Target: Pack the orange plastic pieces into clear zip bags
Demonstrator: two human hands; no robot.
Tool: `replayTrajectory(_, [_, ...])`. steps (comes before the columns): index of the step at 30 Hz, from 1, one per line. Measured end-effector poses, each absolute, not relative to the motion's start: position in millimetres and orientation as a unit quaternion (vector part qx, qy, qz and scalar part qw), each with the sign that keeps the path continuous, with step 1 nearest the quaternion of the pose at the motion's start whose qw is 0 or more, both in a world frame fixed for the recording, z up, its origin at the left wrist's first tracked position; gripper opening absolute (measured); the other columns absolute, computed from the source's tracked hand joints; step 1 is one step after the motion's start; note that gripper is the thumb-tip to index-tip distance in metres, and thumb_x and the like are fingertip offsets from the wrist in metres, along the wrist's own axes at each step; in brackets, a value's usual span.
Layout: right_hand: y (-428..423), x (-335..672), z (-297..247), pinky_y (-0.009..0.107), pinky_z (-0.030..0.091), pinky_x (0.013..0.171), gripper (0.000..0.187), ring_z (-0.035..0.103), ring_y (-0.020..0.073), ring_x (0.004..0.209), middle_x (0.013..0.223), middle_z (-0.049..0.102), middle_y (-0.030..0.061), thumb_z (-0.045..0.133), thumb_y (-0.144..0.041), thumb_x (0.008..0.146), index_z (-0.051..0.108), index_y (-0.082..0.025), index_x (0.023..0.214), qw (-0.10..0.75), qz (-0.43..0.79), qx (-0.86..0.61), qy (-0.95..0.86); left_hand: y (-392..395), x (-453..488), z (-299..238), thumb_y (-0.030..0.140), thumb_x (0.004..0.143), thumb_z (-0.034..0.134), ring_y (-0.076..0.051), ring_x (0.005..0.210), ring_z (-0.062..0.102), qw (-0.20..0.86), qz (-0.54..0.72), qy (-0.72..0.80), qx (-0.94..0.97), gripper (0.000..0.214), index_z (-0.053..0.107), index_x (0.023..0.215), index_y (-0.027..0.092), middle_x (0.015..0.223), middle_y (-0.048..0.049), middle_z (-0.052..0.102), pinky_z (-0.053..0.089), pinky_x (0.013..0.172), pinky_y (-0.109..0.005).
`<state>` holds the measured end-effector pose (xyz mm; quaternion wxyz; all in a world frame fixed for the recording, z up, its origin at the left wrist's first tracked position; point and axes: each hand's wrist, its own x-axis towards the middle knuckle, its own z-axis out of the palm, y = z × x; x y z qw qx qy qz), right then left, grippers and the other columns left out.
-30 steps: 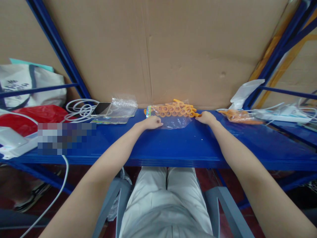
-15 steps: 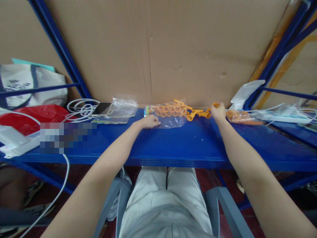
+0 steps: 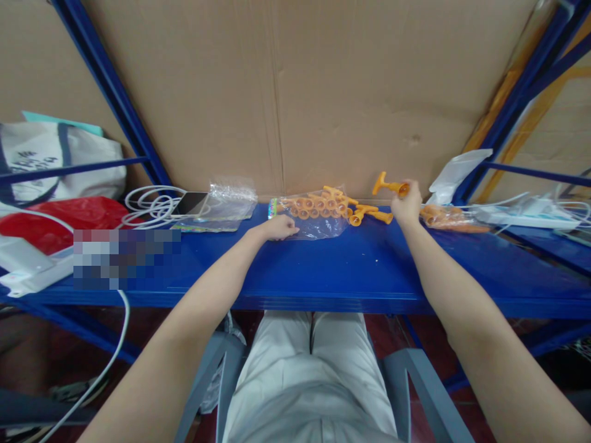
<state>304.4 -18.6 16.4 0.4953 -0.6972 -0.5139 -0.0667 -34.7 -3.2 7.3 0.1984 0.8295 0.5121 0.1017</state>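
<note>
In my right hand (image 3: pixel 409 200) is an orange plastic piece (image 3: pixel 390 185), gripped by its flared cup. Its T-shaped end points left, above the table. My left hand (image 3: pixel 281 227) is closed at the lower left edge of a clear plastic bag (image 3: pixel 323 230), which lies flat and has a colourful label at its left end. Inside the bag, several orange pieces of the same kind (image 3: pixel 315 204) lie in rows with their round cups facing me. A few loose orange pieces (image 3: pixel 367 213) lie at the bag's right end, between my hands.
Flat clear bags (image 3: pixel 221 212), a phone (image 3: pixel 192 202) and coiled white cable (image 3: pixel 150 206) lie to the left. At right are a bag of orange parts (image 3: pixel 455 218) and a white power strip (image 3: pixel 530 213). Cardboard (image 3: pixel 323 92) stands behind the blue table (image 3: pixel 318 271).
My right hand has lifted one orange piece off the table, and its T-shaped end now shows in the air. My left hand stays at the bag.
</note>
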Motion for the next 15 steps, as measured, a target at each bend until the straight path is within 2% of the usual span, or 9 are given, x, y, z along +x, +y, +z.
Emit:
replayTrajectory(2, [-13.7,304.7,21.7,0.04,0.05,0.09,0.049,0.061,0.0282,0.112,0.132,0.055,0.0172,0.044,-0.032,0.094,0.042,-0.02,0.141,0.557,-0.018,-0.666,-0.496,-4.7,-34.2,8.3,0.031,0.083,0.061,-0.01,0.037,0.043,0.202,0.105,0.514,0.827,0.032,0.048,0.055,0.02,0.041,0.0043,0.047,0.033,0.044,-0.022])
replayTrajectory(4, [-8.9,302.3,25.8,0.039,0.054,0.08,0.051,0.067,0.0229,0.095,0.126,0.059,0.0127,0.046,-0.041,0.094,0.039,-0.029,0.143,0.604,0.074,-0.607,-0.511,-5.9,-33.5,9.2,0.03,0.083,0.061,-0.01,0.037,0.043,0.204,0.104,0.516,0.825,0.033,0.048,0.054,0.02,0.04,0.0043,0.047,0.032,0.044,-0.022])
replayTrajectory(7, [-9.0,292.0,28.7,0.037,0.057,0.073,0.045,0.065,0.015,0.074,0.108,0.066,0.0035,0.056,-0.04,0.089,0.048,-0.037,0.132,0.637,0.224,-0.469,-0.569,-7.3,-32.7,10.0,0.03,0.083,0.06,-0.01,0.035,0.043,0.203,0.106,0.522,0.821,0.033,0.048,0.054,0.02,0.04,0.0043,0.047,0.032,0.043,-0.022])
replayTrajectory(11, [-23.4,272.8,30.2,0.037,0.059,0.07,0.036,0.058,0.0099,0.057,0.09,0.066,-0.0013,0.064,-0.025,0.079,0.061,-0.03,0.115,0.589,0.346,-0.413,-0.602,-9.3,-32.2,10.6,0.028,0.084,0.058,-0.011,0.035,0.043,0.2,0.107,0.529,0.818,0.033,0.047,0.054,0.021,0.04,0.0044,0.047,0.033,0.043,-0.023])
replayTrajectory(15, [-34.0,263.8,31.9,0.03,0.059,0.058,0.037,0.052,0.0076,0.049,0.077,0.062,-0.0022,0.06,-0.013,0.074,0.066,-0.023,0.109,0.552,0.34,-0.475,-0.595,-9.6,-32.1,10.5,0.026,0.087,0.056,-0.01,0.036,0.043,0.196,0.103,0.529,0.819,0.033,0.046,0.055,0.02,0.04,0.0047,0.046,0.032,0.043,-0.022])
